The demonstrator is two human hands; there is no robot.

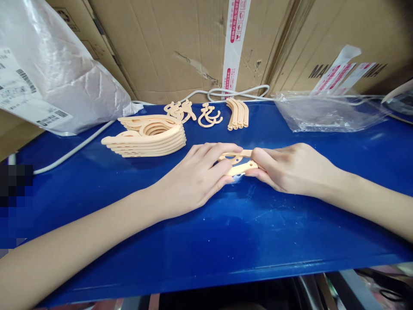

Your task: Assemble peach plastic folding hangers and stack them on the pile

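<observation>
Between both hands, just above the blue tabletop, are cream plastic hanger pieces [242,167], with small round holes showing. My left hand [201,174] closes its fingers on their left end, and my right hand [287,168] pinches the right end; the fingers hide much of the parts. Beyond my left hand lies a stack of cream folding hanger bodies [145,140]. Farther back are a tangle of cream hanger parts [179,111], several loose hanger hooks [209,116] and a row of short curved hanger arms [238,114].
A white plastic parcel [61,73] with labels stands at the left rear. Cardboard boxes [187,47] form a wall behind the blue table [206,249]. A clear plastic bag [325,114] lies at the back right, and a white cable [74,148] runs along the left and rear.
</observation>
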